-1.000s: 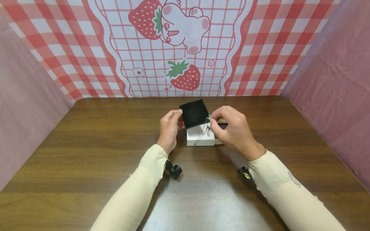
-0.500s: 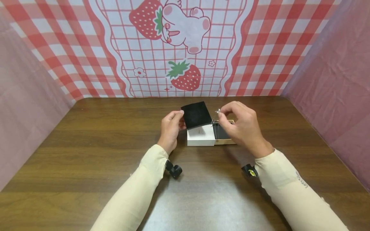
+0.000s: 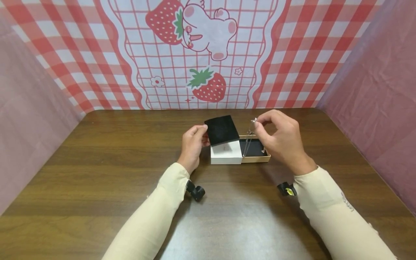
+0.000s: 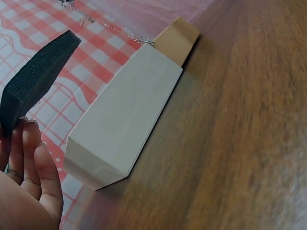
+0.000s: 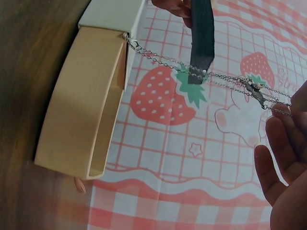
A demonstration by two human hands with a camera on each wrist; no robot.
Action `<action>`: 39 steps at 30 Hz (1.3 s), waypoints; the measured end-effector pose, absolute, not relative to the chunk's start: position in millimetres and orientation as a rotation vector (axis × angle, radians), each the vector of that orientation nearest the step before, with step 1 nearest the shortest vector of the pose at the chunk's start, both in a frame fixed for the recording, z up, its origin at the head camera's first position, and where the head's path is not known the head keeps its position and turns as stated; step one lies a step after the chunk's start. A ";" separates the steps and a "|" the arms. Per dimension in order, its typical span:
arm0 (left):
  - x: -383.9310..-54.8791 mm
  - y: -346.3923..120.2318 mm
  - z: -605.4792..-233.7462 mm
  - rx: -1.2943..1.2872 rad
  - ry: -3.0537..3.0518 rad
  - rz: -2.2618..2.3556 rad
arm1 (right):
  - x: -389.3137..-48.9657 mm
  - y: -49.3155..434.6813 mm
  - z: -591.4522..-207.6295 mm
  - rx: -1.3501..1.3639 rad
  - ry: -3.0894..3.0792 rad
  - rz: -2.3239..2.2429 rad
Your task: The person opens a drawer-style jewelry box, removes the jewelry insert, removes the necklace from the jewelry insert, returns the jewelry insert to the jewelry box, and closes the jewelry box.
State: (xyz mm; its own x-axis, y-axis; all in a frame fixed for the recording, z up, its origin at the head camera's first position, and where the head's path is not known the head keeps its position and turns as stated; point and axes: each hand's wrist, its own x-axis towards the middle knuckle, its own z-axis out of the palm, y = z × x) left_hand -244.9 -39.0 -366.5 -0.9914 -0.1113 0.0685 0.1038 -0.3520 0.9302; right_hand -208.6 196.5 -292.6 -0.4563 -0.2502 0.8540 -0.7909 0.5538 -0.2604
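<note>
My left hand holds a square black foam pad by its left edge, tilted above a white box sleeve. In the left wrist view the pad shows edge-on, thick and porous. Thumb and forefinger of my right hand pinch a silver chain necklace near its top. Its strands hang over a tan drawer with a dark inside, slid partway out of the sleeve's right side. A darker charm hangs among the strands, and the lower end reaches the sleeve's corner in the right wrist view.
The box lies on a brown wooden table. Behind it hangs a red-and-white checked cloth with strawberries, and pink cloth closes both sides. Each wrist wears a black camera mount.
My right hand has moved right and away from me, drawing the necklace off the foam pad's edge and over the drawer. The pad has shifted slightly right in my left hand.
</note>
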 end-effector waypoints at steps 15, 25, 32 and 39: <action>-244.7 -39.5 -365.8 0.031 -1.734 -2.462 | -207.5 211.3 -283.5 0.653 -1.998 0.933; -244.9 -40.4 -364.3 0.049 -1.730 -2.470 | -209.1 218.6 -281.6 0.602 -2.002 0.906; -244.2 -39.6 -364.0 0.048 -1.729 -2.464 | -212.7 224.8 -281.9 0.572 -1.981 0.922; -244.1 -39.2 -364.5 0.036 -1.723 -2.461 | -218.8 233.0 -287.5 0.512 -1.966 0.939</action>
